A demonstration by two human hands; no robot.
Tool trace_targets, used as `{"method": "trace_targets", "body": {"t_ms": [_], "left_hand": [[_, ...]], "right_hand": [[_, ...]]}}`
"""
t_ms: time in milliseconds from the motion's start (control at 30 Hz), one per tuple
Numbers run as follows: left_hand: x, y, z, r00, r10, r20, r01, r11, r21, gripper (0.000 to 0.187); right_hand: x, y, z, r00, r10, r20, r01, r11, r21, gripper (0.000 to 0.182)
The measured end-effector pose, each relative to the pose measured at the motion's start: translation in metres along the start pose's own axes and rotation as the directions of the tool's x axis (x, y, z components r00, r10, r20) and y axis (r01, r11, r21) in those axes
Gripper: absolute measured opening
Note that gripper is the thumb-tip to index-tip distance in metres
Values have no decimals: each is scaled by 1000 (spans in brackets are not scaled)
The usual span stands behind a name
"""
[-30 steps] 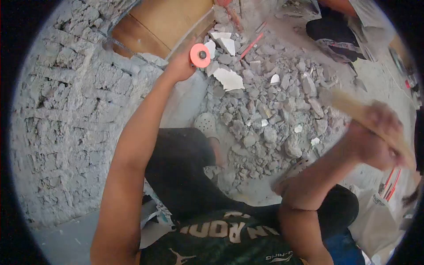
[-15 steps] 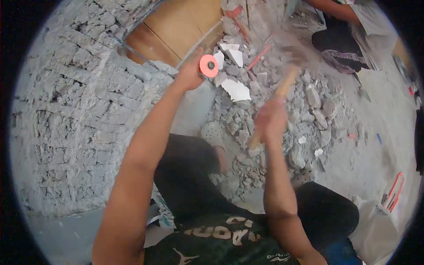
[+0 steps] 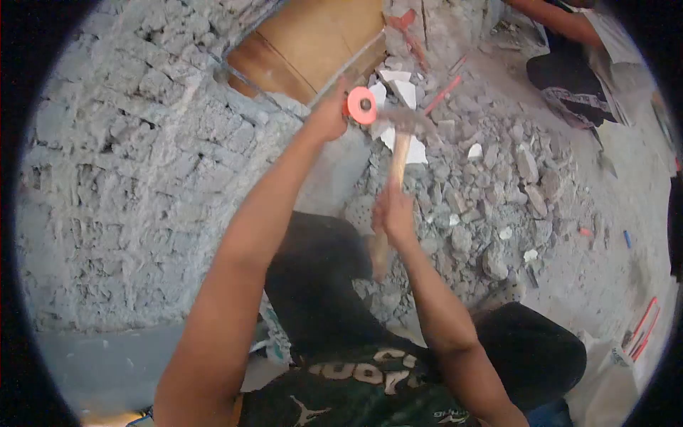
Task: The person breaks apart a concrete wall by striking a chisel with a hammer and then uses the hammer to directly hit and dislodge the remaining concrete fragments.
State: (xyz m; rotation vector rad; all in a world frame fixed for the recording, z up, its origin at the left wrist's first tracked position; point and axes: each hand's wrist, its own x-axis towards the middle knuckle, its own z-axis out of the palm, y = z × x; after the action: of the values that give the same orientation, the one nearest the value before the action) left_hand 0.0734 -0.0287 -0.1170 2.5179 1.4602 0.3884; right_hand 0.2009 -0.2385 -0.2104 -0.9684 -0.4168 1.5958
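Observation:
My left hand point(image 3: 330, 116) is wrapped round a chisel with a round orange-red hand guard point(image 3: 361, 115), held against the lower edge of the opening in the wall. The dark striking end shows at the guard's middle; the blade is hidden. In my right hand point(image 3: 393, 215) is a hammer point(image 3: 400, 162), gripped midway along its wooden handle. Its blurred head is just right of the guard, over white broken pieces point(image 3: 415, 151). The rough grey wall point(image 3: 142, 185) with cut grooves fills the left side.
Rubble point(image 3: 462, 199) covers the floor ahead and right of my knees. A red tool point(image 3: 405, 28) and a red stick point(image 3: 442, 95) lie at the far side. Another person point(image 3: 569, 71) crouches at the upper right. A pale bag point(image 3: 608, 377) holds red-handled tools at lower right.
The hammer has swung left, its head going from over the rubble to beside the chisel's guard. My left hand keeps its hold on the chisel while the whole view shifts slightly.

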Motion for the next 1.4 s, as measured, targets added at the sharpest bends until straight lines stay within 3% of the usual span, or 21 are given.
{"method": "trace_targets", "body": {"t_ms": [233, 267, 367, 400, 433, 533, 633, 700, 767, 833, 900, 967, 1067, 1100, 1167, 1200, 1233, 1267, 1300, 1367, 1400], "left_hand": [[0, 1, 1, 998, 44, 49, -43, 999, -24, 100], [1, 0, 1, 997, 65, 47, -65, 998, -5, 99], [2, -1, 0, 994, 103, 45, -102, 994, -28, 93], [-1, -2, -3, 993, 108, 41, -105, 993, -58, 88], [-5, -1, -8, 994, 104, 47, -100, 993, -63, 88], [-16, 12, -54, 971, 184, -151, -201, 973, -113, 66], [-39, 36, -107, 840, 42, -541, -322, 841, -434, 48], [-57, 49, -137, 642, 63, -764, -449, 839, -308, 43], [-67, 40, -145, 532, 9, -847, -524, 789, -321, 40], [-55, 36, -156, 380, -39, -924, -626, 725, -288, 37], [-76, 24, -147, 436, -42, -899, -547, 781, -301, 35], [-72, 4, -140, 459, -49, -887, -499, 812, -303, 33], [-76, -1, -135, 560, -97, -823, -443, 804, -397, 31], [-77, -2, -137, 561, -99, -822, -443, 802, -400, 31], [-81, -1, -139, 544, -160, -824, -447, 776, -445, 31], [-84, -4, -140, 545, -166, -822, -443, 775, -450, 31], [-86, -7, -141, 544, -142, -827, -440, 790, -426, 31], [-89, -11, -143, 541, -118, -833, -437, 807, -398, 30], [-91, -12, -144, 541, -124, -832, -430, 809, -401, 30], [-91, -11, -148, 515, -140, -846, -494, 758, -426, 30], [-90, -7, -151, 520, -142, -842, -490, 759, -430, 30]], "right_hand": [[28, -23, -83, 954, -262, -145, 266, 964, 10, 47], [30, -43, -98, 857, -408, -314, 362, 911, -198, 44], [-58, -177, -96, 729, -548, -409, 680, 648, 344, 51], [-85, -210, -100, 619, -709, -338, 766, 450, 459, 61], [-100, -239, -116, 287, -927, -241, 955, 296, 0, 62], [-145, -291, -157, 11, -981, -192, 973, -34, 230, 59], [-106, -225, -144, 17, -983, -181, 992, -7, 129, 49], [-41, -81, -52, 581, -761, -288, 814, 550, 186, 49], [1, 9, 2, 1000, -5, 31, 8, 994, -109, 52], [12, 3, -7, 986, -165, 24, 167, 972, -167, 58], [-5, 9, -29, 988, -125, -93, 98, 962, -257, 55], [-1, -29, -48, 905, -407, -122, 330, 854, -402, 48], [1, -101, -126, 872, -461, -162, 457, 887, -65, 32], [-47, -156, -92, 683, -609, -402, 673, 739, 24, 42], [-96, -232, -119, 495, -834, -245, 863, 441, 246, 70], [-110, -262, -152, 164, -979, -124, 958, 188, -215, 79], [-135, -298, -187, 214, -976, -32, 964, 206, 168, 87], [-152, -314, -129, 90, -901, -425, 973, -10, 229, 59], [-149, -315, -145, 97, -901, -422, 973, -3, 230, 59], [-133, -299, -196, -103, -994, 32, 971, -94, 222, 79], [-80, -215, -226, 342, -939, 31, 415, 180, 892, 55]]}}
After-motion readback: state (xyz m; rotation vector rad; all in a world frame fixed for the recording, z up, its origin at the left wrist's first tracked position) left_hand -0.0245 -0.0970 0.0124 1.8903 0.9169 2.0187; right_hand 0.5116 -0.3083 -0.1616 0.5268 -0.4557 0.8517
